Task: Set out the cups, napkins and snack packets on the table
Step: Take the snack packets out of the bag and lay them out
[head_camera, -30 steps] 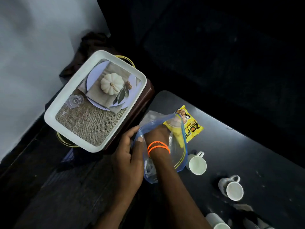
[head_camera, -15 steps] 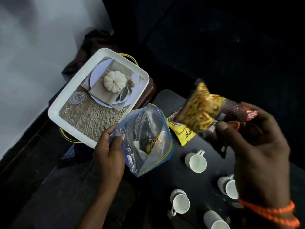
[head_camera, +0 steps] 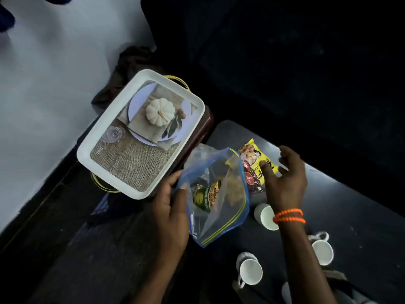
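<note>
Yellow packet [head_camera: 259,157], blue-edged clear bag [head_camera: 215,207], white cups [head_camera: 249,272]

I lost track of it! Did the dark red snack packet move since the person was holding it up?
Yes. The dark red packet came down from the air onto the table, overlapping the yellow packet. The right hand hovers open over it.

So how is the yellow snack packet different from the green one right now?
The yellow snack packet lies out on the dark table beside the right hand; the green snack packet sits inside the zip bag held by the left hand. Yellow is in plain sight, green shows through plastic. Both are printed snack packs.
</note>
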Action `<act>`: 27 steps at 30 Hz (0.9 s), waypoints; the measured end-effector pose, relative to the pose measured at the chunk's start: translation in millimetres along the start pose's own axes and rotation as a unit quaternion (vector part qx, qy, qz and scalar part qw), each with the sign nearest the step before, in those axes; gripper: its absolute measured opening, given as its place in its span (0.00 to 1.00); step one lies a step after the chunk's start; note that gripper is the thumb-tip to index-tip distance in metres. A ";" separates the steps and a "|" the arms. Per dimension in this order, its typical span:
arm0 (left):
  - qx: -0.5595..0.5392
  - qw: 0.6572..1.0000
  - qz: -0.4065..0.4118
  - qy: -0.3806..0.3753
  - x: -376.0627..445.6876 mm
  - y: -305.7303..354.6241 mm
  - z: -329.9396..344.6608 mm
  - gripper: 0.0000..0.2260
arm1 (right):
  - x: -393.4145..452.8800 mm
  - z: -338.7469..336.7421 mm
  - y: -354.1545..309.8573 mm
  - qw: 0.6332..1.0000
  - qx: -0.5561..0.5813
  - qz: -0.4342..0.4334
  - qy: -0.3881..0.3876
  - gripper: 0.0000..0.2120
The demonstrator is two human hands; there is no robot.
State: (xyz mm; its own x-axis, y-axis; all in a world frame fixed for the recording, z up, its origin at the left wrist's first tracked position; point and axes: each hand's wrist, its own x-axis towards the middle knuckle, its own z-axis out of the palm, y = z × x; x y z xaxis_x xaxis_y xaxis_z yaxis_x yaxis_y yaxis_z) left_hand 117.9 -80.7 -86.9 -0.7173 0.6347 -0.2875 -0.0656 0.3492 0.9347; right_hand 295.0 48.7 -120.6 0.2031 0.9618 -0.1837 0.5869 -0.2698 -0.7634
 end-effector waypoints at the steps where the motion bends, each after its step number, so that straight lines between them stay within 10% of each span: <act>1: -0.004 1.000 -0.007 -0.005 -1.4 1.0 2.5 0.13 | -9.9 -7.0 -16.8 0.997 0.056 -0.052 -0.003 0.19; 7: 0.007 1.000 -0.008 -0.019 -5.4 -2.0 14.3 0.18 | -44.4 44.2 -64.2 0.878 -0.231 -0.129 -0.399 0.13; 13: 0.021 1.000 0.005 -0.015 -2.2 -6.1 17.0 0.16 | -41.5 89.7 -42.4 0.751 -0.452 -0.166 -0.451 0.26; 27: 0.010 0.996 -0.042 0.082 32.2 -25.1 -2.5 0.18 | -62.0 -55.9 -121.1 0.946 -0.064 -0.212 -0.236 0.23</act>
State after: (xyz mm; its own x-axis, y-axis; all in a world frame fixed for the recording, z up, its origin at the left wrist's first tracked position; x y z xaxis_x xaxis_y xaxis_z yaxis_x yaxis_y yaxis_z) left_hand 94.7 -70.8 -119.0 -0.8139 0.4816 -0.3249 -0.1179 0.4107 0.9041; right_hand 255.2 19.0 17.8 -0.4265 0.8907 -0.1571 0.6339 0.1705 -0.7544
